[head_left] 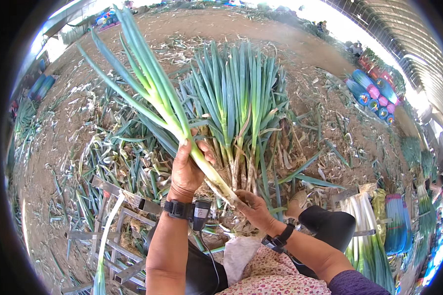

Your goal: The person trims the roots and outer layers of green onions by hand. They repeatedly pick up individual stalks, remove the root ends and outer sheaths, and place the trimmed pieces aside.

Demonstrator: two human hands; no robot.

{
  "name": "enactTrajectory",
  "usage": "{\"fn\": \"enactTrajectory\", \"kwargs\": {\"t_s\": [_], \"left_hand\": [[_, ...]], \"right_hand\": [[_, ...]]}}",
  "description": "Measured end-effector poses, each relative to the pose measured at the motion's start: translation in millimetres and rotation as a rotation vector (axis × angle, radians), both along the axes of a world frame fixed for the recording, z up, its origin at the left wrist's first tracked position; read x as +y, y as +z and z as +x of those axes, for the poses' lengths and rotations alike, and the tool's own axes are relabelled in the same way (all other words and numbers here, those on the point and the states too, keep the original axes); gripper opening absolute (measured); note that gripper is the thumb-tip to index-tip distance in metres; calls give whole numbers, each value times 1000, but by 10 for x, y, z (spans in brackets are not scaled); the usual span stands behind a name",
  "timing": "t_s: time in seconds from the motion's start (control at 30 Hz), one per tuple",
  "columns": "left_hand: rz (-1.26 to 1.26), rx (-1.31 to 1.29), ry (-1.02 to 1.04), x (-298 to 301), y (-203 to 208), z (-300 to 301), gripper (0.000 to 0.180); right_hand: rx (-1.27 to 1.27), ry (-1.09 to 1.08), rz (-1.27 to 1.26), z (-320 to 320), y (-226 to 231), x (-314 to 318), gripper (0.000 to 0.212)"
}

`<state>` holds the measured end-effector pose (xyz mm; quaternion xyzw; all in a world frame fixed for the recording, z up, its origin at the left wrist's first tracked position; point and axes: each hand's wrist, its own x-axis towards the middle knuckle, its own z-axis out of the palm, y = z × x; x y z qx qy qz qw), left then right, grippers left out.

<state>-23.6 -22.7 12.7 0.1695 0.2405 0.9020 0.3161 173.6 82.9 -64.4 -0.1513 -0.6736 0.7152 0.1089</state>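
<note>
L hand (187,167) is wrapped round the lower stem of a long green onion (168,112), fingers closed on it; R hand (255,210) has a narrow pinch on its pale root end. Onion is held up above the ground (192,24), in front of the person, tilted: root end low toward R hand, leaves fanning up & away to upper left.

Just beyond the hands, a bunch of green onions (236,108) stands w/ leaves up, brownish lower ends down. Loose leaf scraps (128,167) lie around it, esp. on the left.

Metal frame (133,197) on the left; one pale stalk (105,236) lies across it, white end by the far edge, leaves past the near edge. On the person's R, stripped stalks (362,219) lie side by side, white ends away, leaves toward the person, next to a short metal bar (363,232).

Containers: yellowish bag (379,211) just beside those stalks, contents hidden; then a blue-wrapped bundle (397,223), contents n/clear. Farther off, upper right, blue & pink wrapped bundles (374,93) are stacked on the ground, round ends facing the person; insides too small to tell. More blue bundles (42,87) at far left.
</note>
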Motion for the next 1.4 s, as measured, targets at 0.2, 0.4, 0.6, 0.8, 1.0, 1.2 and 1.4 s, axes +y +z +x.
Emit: {"fn": "enactTrajectory", "kwargs": {"t_s": [0.2,0.4,0.6,0.8,1.0,1.2,1.4], "left_hand": [[21,-11,-39,60,-6,90,40],[6,13,25,96,-13,132,38],[-25,-5,16,115,-15,163,39],[-91,-10,56,143,-28,178,40],[-106,4,60,166,-24,176,36],[-145,55,99,179,-55,155,29],[-154,95,125,159,0,141,47]], "right_hand": [[109,-64,447,-315,481,-12,24],[50,-66,588,-336,610,-53,22],[18,-116,415,-527,631,-53,20],[75,-61,586,-530,670,-41,18],[12,-113,418,-590,628,-29,18],[33,-96,438,-589,582,-61,17],[107,-89,435,-560,566,-4,14]]}}
